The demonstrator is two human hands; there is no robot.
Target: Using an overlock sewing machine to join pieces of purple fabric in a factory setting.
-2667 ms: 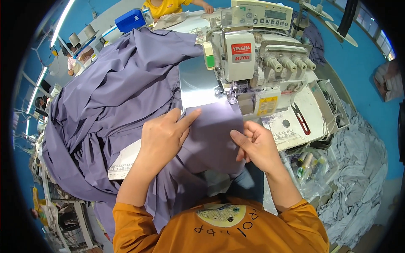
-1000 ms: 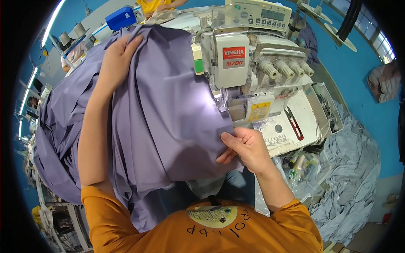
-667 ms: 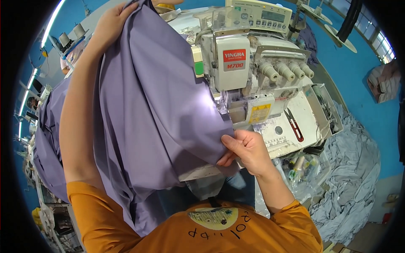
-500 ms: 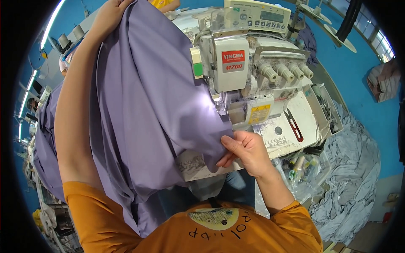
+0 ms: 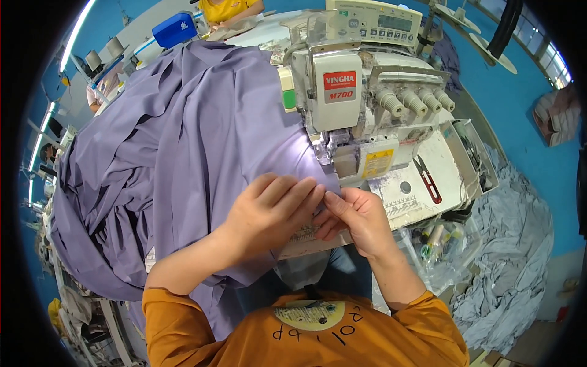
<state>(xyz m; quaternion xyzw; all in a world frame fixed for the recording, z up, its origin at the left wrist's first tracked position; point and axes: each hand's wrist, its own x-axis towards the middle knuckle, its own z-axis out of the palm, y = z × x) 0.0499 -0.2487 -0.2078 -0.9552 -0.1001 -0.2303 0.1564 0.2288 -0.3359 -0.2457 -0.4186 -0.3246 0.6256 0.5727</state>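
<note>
From the head camera, my left hand (image 5: 272, 211) lies flat, fingers spread and palm down, on the purple cloth (image 5: 202, 147), pressing it onto the sewing table just in front of the sewing machine (image 5: 361, 116). My right hand (image 5: 358, 217) sits just beside it on the right, fingers curled and pinching the near edge of the same cloth; the fingertips of both hands almost touch. The cloth's edge lies right at the lit spot under the machine's head, while the rest of it spreads in big folds to the left and far across the table and hangs off the left side.

To do this well, I judge that I should keep the edge flat and straight before it goes under the foot, with the layers matched and no fold tucked under my left palm. The heavy bulk on the left could drag the edge askew, so my flat hand needs to hold it steady while the right fingers guide only the edge. Red-handled snips (image 5: 429, 180) lie on the machine's bed to the right, well apart from my fingers. A heap of grey cloth (image 5: 507, 257) lies on the floor at the right.
</note>
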